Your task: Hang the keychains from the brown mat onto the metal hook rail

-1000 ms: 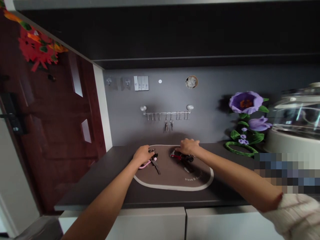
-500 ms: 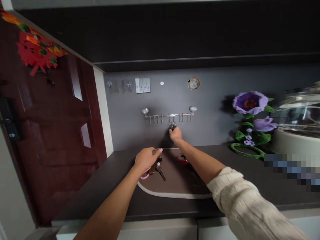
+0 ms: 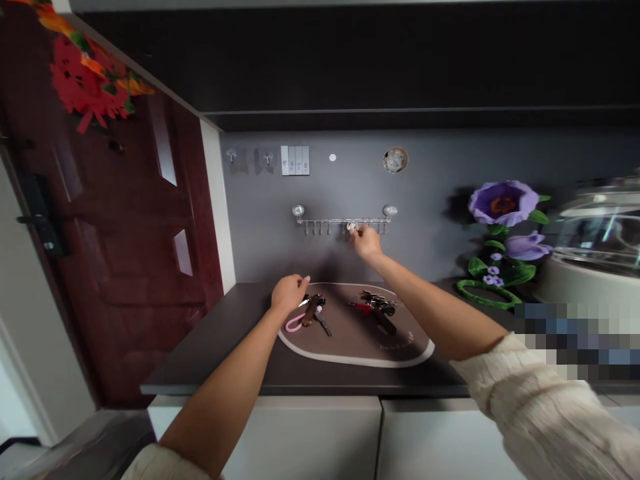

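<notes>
My right hand (image 3: 367, 243) is raised to the metal hook rail (image 3: 340, 221) on the grey wall, its fingers pinched on a small whitish thing (image 3: 351, 227) at the hooks. Too little of that thing shows to name it. My left hand (image 3: 289, 293) hovers at the left edge of the brown mat (image 3: 345, 340), fingers loosely bent and thumb out, apparently holding nothing. Close to its right lies a bunch of keys with a brown fob (image 3: 311, 312), a pink loop (image 3: 295, 324) and a dark key (image 3: 324, 323). A second bunch of keys (image 3: 377, 305) with a red piece lies on the mat's right half.
Purple flowers (image 3: 503, 205) with a green ring base and a clear-topped white appliance (image 3: 590, 267) stand on the right. A dark shelf (image 3: 350, 67) overhangs the counter (image 3: 210, 353). Labels (image 3: 295, 161) and two small hooks are on the wall; a red-brown door (image 3: 145, 280) is at left.
My right hand has risen to the hooks, and the whitish thing now shows at its fingertips. My left hand has shifted slightly away from the left key bunch, and the view has moved a little.
</notes>
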`<state>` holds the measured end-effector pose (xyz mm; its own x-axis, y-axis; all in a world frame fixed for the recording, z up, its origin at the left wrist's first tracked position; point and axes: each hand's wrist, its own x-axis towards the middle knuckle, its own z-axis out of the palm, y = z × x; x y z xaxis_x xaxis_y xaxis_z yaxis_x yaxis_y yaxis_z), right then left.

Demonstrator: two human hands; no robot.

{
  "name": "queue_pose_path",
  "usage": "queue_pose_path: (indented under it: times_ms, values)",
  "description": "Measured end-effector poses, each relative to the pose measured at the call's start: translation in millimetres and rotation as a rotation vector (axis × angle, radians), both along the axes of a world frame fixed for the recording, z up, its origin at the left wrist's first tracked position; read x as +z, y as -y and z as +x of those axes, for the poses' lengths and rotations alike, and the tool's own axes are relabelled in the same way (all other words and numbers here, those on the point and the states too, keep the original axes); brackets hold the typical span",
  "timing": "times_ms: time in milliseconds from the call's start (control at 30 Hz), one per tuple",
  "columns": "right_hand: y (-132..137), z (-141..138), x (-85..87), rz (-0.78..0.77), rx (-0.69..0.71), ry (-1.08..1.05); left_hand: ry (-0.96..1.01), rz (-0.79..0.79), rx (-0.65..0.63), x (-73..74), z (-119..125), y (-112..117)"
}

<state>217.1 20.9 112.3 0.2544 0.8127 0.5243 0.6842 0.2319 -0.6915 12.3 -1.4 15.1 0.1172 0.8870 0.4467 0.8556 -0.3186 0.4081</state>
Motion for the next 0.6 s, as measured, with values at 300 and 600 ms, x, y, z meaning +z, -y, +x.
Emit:
queue_pose_path:
  times_ms: [300, 600]
  values:
    - [50.8, -9.5, -70.1, -0.399, 0.274, 0.419, 0.118, -0.019, -0.061, -5.0, -3.5, -3.6]
    - [69.1, 17.6, -54.9, -0.259, 0.300, 0.147, 0.703, -0.018, -0.210, -6.7, 2.4, 5.6]
